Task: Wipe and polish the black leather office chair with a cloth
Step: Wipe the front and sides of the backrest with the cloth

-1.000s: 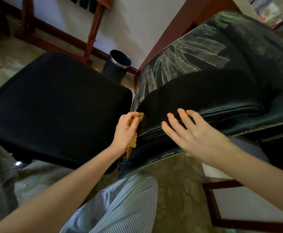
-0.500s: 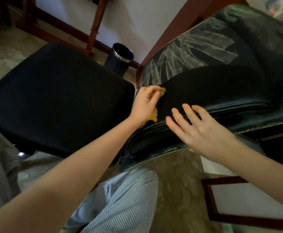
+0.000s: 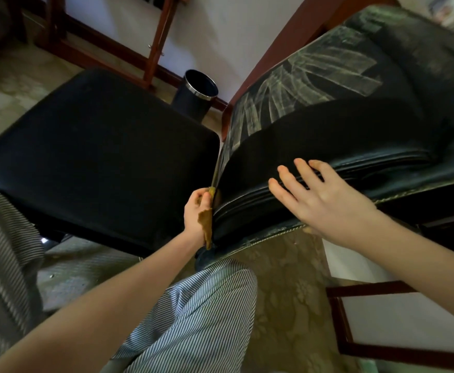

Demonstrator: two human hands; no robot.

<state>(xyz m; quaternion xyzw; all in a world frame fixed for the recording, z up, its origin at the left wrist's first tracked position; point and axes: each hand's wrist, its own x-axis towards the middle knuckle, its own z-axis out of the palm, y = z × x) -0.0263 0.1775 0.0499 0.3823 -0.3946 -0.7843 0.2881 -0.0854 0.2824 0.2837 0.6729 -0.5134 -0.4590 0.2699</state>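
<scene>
cloth (image 3: pixel 205 223) mostly hidden between left hand (image 3: pixel 193 214) and chair (image 3: pixel 328 135), chair cut off at right edge

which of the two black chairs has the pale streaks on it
The black chair on the right, under the right hand: pale streaks fan across it. The left black chair is evenly dark.

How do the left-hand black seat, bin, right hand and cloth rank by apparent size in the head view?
1. black seat
2. right hand, enlarged by nearness to the camera, so unsure
3. bin
4. cloth, partly hidden in the left hand
</scene>
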